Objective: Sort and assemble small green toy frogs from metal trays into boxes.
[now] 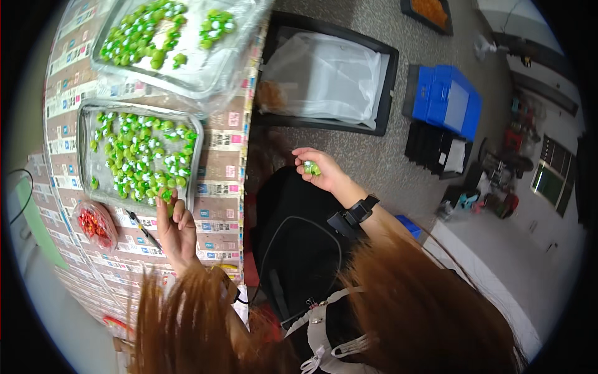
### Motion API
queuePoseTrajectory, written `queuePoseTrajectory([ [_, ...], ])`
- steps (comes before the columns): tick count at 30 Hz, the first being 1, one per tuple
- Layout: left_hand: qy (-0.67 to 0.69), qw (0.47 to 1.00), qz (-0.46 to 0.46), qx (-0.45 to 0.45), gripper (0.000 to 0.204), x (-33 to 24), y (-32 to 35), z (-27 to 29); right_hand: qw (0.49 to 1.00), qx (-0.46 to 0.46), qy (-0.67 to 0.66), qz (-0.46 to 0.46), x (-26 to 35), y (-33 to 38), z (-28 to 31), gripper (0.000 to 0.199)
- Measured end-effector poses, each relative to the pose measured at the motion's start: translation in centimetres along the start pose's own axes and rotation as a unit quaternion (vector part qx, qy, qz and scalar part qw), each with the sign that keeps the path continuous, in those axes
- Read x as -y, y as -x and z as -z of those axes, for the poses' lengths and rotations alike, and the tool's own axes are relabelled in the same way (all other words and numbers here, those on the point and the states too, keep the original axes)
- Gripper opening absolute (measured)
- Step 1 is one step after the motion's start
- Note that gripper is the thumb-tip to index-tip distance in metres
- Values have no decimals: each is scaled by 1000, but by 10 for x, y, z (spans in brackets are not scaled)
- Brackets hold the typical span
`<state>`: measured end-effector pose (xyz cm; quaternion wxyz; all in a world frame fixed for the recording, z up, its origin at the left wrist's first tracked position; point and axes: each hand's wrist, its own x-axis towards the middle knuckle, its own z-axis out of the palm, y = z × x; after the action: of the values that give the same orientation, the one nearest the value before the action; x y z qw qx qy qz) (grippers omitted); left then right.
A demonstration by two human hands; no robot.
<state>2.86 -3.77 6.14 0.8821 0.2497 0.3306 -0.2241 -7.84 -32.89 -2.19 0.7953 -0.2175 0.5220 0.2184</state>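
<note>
Beside the near edge of a metal tray (198,153), my left hand (177,234) has its fingertips closed around a small green piece (170,210). That tray holds many small green pieces with white spots (146,153), lying loosely spread. My right hand (321,171) is held off the table's right side, above my lap. Its fingers curl around a few small green-and-white pieces (311,167), partly covered by the fingers. What detail the pieces have is too small to make out.
A second metal tray (187,65), with clear plastic over it, holds more green pieces farther off. A bag of red bits (94,223) and a black pen-like tool (144,230) lie left of my left hand. A black bin with a white liner (330,75) and blue crates (445,100) stand right.
</note>
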Motion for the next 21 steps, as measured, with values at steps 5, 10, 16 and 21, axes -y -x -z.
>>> queuePoseTrajectory([
  [5,-41,999,-2,34,28,29,19,-6,996,74,27,30,4,26,42,11],
  [10,-88,995,-12,42,33,91,48,-19,986,144,83,-4,19,54,88,9],
  [16,-40,999,36,-5,20,208,86,-7,977,153,140,-45,38,72,148,11],
  [21,47,996,55,-58,17,330,106,-12,958,131,244,-74,69,99,199,14],
])
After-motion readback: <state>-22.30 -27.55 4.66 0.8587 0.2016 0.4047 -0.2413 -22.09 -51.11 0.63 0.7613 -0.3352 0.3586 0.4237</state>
